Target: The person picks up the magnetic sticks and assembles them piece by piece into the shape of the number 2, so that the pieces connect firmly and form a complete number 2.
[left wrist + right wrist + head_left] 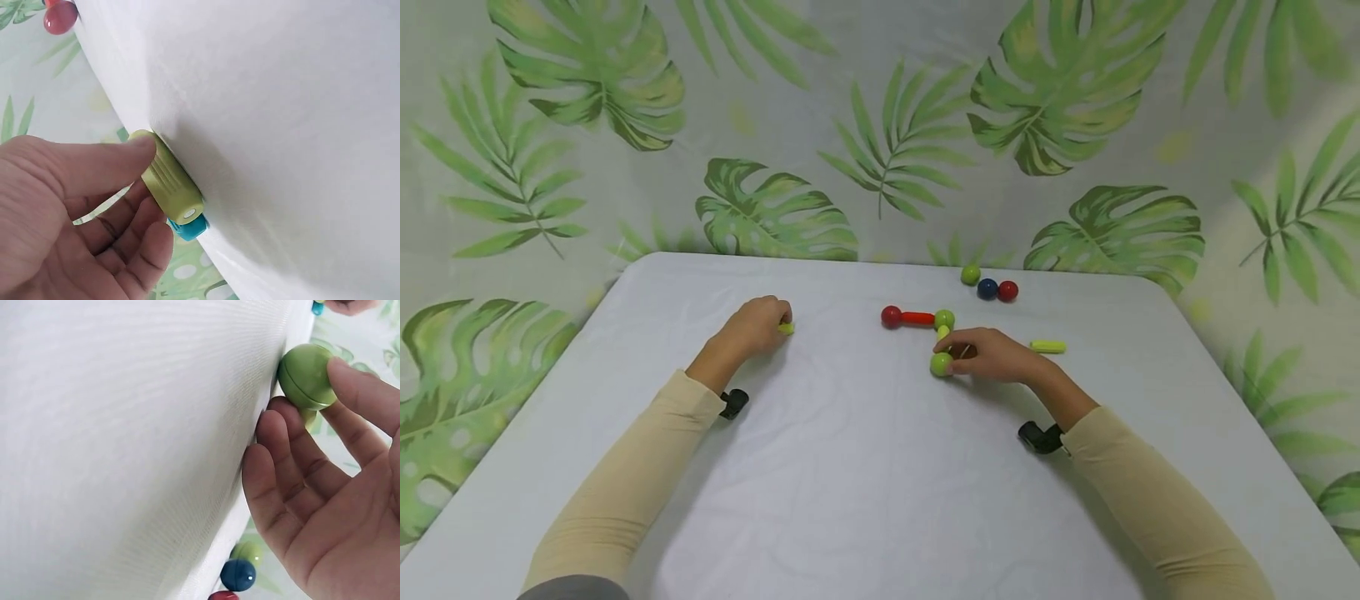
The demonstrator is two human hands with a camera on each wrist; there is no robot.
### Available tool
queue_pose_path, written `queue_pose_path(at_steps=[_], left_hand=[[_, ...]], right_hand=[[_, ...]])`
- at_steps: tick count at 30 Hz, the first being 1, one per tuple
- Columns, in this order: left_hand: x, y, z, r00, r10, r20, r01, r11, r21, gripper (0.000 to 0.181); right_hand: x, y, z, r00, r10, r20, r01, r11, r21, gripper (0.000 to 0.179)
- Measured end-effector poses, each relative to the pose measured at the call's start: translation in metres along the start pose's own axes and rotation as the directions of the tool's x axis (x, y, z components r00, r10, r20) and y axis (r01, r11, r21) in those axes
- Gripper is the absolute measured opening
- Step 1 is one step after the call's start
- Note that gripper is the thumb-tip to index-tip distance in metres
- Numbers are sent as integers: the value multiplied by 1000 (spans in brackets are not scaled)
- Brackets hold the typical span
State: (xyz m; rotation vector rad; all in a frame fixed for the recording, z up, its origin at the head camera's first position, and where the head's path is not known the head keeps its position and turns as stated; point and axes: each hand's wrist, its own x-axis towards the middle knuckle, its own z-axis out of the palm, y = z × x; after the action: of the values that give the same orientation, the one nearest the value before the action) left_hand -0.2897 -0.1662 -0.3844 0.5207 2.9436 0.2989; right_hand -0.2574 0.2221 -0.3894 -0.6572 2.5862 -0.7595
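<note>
My left hand is at the left of the table, thumb and fingers pinching a yellow-green ridged rod. A teal piece shows just behind that rod, mostly hidden by it. Right of centre, my right hand grips a green ball between thumb and fingers, close to the cloth. This ball is the near end of an L-shaped chain: a short yellow-green rod runs back to a second green ball, and from there a red rod leads left to a red ball.
A loose yellow-green rod lies beyond my right wrist. Near the back edge sit a green ball, a dark blue ball and another red ball. Behind the white-covered table hangs a leaf-patterned cloth.
</note>
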Motion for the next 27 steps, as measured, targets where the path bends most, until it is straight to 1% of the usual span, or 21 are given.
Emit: queue_pose_path(at_steps=[2,6,8,12,14,17,20,22,24,27], left_hand=[[-4,0,1,1000,12,6,-12,1000,-12,20],[-13,4,3,998,60,21,-58,994,-89,15],[-18,5,5,997,82,13,-80,990,-114,14],[-24,9,9,995,101,-1,-100,985,-144,15],[-26,13,11,993,118,-7,-118,975,-189,14],[-26,28,15,982,189,-25,-189,947,-260,14],[-23,50,19,962,271,-43,-271,915,-300,15],[-18,65,22,949,313,-44,-311,897,-315,17],[-12,78,25,940,339,-32,-330,883,-333,19],[-5,91,32,936,351,-13,-333,876,-351,20]], right_hand=[[0,0,-1,1000,2,0,-2,1000,-6,36],[-1,2,-2,1000,9,-3,-9,1000,-16,36],[-3,4,-2,1000,7,-4,-8,1000,-13,36],[-4,3,-1,1000,1,-2,-1,1000,7,38],[-5,2,-1,1000,0,-1,0,1000,14,39],[-5,2,-1,1000,0,-6,0,1000,13,39],[-4,2,-1,1000,2,-4,-2,1000,9,39],[-3,2,0,1000,3,1,-3,1000,7,38],[-2,2,0,1000,5,4,-5,1000,3,38],[-1,3,0,1000,6,7,-6,1000,3,38]])
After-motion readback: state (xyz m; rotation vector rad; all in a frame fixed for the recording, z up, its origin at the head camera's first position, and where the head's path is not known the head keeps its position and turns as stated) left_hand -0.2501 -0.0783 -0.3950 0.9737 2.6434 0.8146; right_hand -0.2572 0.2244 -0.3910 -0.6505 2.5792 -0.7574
